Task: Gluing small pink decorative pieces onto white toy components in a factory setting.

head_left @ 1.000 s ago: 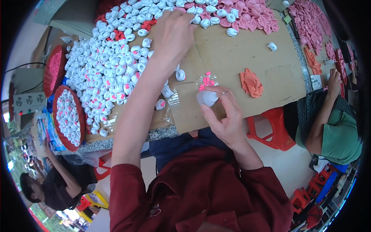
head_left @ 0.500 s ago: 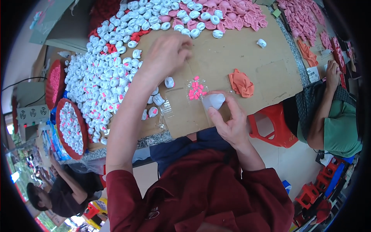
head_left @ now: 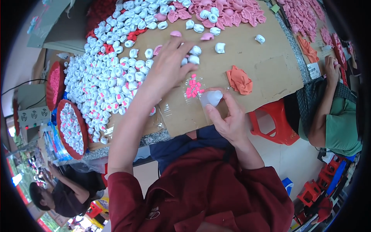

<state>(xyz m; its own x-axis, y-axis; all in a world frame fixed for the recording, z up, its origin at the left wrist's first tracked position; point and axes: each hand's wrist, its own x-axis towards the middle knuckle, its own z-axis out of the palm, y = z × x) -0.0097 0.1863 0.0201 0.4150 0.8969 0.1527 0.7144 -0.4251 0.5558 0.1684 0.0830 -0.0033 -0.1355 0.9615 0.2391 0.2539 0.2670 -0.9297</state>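
The white cap [head_left: 211, 98] sits pinched between thumb and fingers of the right hand [head_left: 228, 120], held just above the cardboard [head_left: 266, 73] near its front edge, touching nothing else that can be seen. It has barely moved over the last second; the right hand has kept its grip and only drifted slightly. Just beside the cap, to the left, lies a clear bag of small pink bits [head_left: 193, 88], flat on the cardboard. The change is in the left hand [head_left: 170, 63]: a second ago it was far up among the heap of white caps [head_left: 112, 81], half a second ago it was drawing back, and now it rests spread, palm down, fingers loosely open over two or three loose white caps just above the pink bits. Whether it has one under its fingers cannot be told. So the left hand has come back from the heap toward the right one, and the two are now near each other with the pink bits between them; it looks as if fresh caps were raked in close for fitting. An orange rubber piece [head_left: 240, 80] lies to the right of the bag. Pink shells [head_left: 232, 15] pile at the far edge. Two red trays [head_left: 58, 116] of caps stand at the left. Another person's arm [head_left: 328, 108] rests at the right.
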